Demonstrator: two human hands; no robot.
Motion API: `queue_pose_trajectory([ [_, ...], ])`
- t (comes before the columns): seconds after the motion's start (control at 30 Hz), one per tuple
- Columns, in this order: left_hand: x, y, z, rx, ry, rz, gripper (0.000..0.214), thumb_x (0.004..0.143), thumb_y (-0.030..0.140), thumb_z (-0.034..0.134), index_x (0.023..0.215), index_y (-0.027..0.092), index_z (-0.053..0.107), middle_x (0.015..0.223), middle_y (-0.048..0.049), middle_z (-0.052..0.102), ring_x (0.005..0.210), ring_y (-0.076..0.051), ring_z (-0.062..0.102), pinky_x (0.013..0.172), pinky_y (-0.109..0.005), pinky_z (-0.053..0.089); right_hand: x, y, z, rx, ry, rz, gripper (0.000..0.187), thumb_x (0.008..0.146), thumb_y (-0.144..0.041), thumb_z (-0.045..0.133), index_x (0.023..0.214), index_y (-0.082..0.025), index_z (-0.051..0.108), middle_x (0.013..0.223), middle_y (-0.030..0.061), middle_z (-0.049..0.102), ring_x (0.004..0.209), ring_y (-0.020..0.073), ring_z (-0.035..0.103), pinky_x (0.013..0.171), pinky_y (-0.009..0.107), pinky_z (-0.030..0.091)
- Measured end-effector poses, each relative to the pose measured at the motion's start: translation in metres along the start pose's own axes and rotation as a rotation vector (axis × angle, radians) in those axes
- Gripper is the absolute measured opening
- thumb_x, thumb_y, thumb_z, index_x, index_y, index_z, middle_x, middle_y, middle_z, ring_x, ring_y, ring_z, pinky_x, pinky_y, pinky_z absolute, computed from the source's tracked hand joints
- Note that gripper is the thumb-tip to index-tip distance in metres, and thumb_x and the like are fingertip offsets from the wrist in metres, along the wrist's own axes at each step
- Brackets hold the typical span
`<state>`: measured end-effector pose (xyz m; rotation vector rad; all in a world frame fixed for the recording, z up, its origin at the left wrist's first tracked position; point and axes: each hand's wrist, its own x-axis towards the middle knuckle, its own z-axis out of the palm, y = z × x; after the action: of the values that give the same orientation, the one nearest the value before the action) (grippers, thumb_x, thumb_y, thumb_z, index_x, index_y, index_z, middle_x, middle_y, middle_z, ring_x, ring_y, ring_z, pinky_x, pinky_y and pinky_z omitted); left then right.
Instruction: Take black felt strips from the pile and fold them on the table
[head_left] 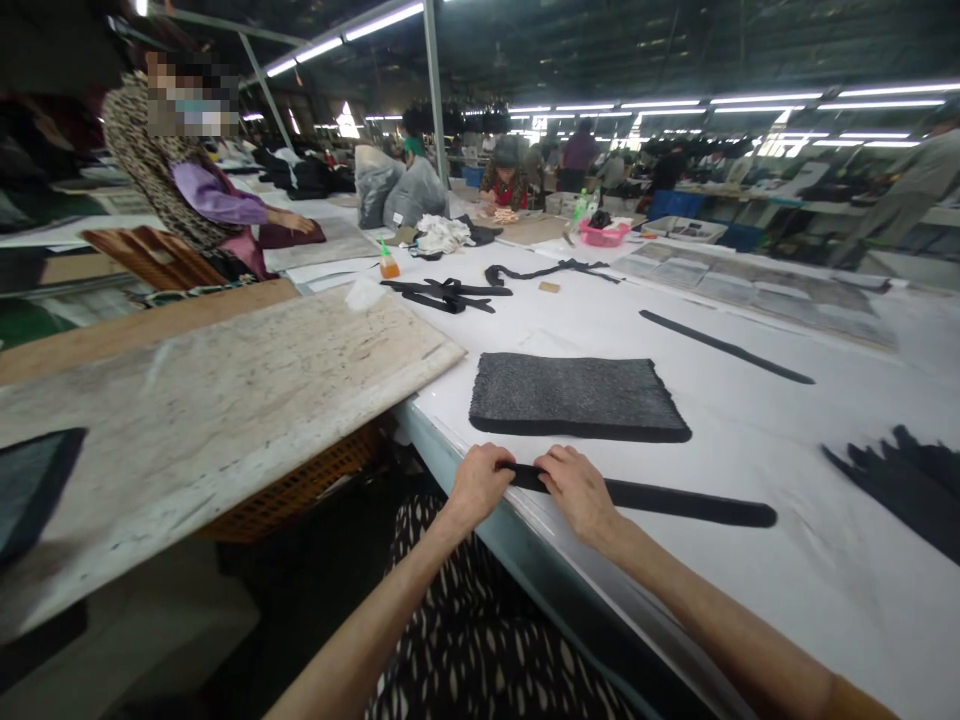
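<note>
A long narrow black fabric strip (675,502) lies along the near edge of the white table (750,420). My left hand (480,482) is curled over the strip's left end, fingers closed on it. My right hand (579,490) presses on the strip just to the right, fingers bent down onto the cloth. Just beyond both hands lies a rectangular stack of dark grey textured fabric (574,397).
A marble slab (202,400) over an orange crate (300,485) stands at left. More black strips (726,347) and black pieces (907,490) lie on the table, with a glue bottle (388,263) and pink basket (604,234) farther back. Another person (195,170) works at back left.
</note>
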<state>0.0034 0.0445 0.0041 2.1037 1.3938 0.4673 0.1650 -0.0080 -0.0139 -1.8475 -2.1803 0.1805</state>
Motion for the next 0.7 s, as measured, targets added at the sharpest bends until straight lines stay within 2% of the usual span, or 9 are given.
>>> queue_pose_trajectory([
  [0.2, 0.002, -0.011, -0.01, 0.126, -0.036, 0.008, 0.027, 0.073, 0.005, 0.049, 0.089, 0.016, 0.068, 0.089, -0.0053, 0.066, 0.088, -0.02, 0.058, 0.081, -0.03, 0.044, 0.004, -0.002, -0.004, 0.048, -0.016, 0.018, 0.014, 0.085, -0.012, 0.05, 0.088, -0.02, 0.061, 0.092, 0.0034, 0.057, 0.089, 0.0177, 0.05, 0.079, 0.028, 0.038],
  [0.37, 0.001, -0.006, -0.014, 0.228, -0.059, 0.143, 0.032, 0.082, 0.007, 0.041, 0.103, 0.016, 0.063, 0.103, -0.0067, 0.064, 0.098, -0.02, 0.054, 0.089, -0.031, 0.041, 0.007, -0.006, -0.006, 0.073, -0.039, 0.001, 0.014, 0.084, -0.008, 0.048, 0.085, -0.018, 0.058, 0.093, 0.0031, 0.056, 0.087, 0.0158, 0.05, 0.077, 0.026, 0.036],
  [0.5, 0.002, 0.002, -0.009, 0.362, -0.138, 0.225, 0.024, 0.082, 0.013, 0.046, 0.097, 0.017, 0.064, 0.097, -0.0073, 0.062, 0.094, -0.022, 0.053, 0.086, -0.033, 0.042, 0.008, -0.008, -0.007, 0.048, -0.058, 0.004, 0.015, 0.083, -0.006, 0.047, 0.084, -0.018, 0.056, 0.09, 0.003, 0.056, 0.086, 0.0165, 0.049, 0.075, 0.027, 0.035],
  [0.7, 0.001, 0.0, -0.002, 0.375, -0.084, 0.227, 0.025, 0.078, 0.005, 0.045, 0.088, 0.018, 0.065, 0.091, -0.006, 0.06, 0.09, -0.021, 0.051, 0.081, -0.032, 0.042, 0.007, -0.007, -0.005, 0.026, -0.046, -0.007, 0.019, 0.082, -0.005, 0.047, 0.091, -0.018, 0.056, 0.089, 0.0025, 0.058, 0.085, 0.0175, 0.049, 0.074, 0.028, 0.035],
])
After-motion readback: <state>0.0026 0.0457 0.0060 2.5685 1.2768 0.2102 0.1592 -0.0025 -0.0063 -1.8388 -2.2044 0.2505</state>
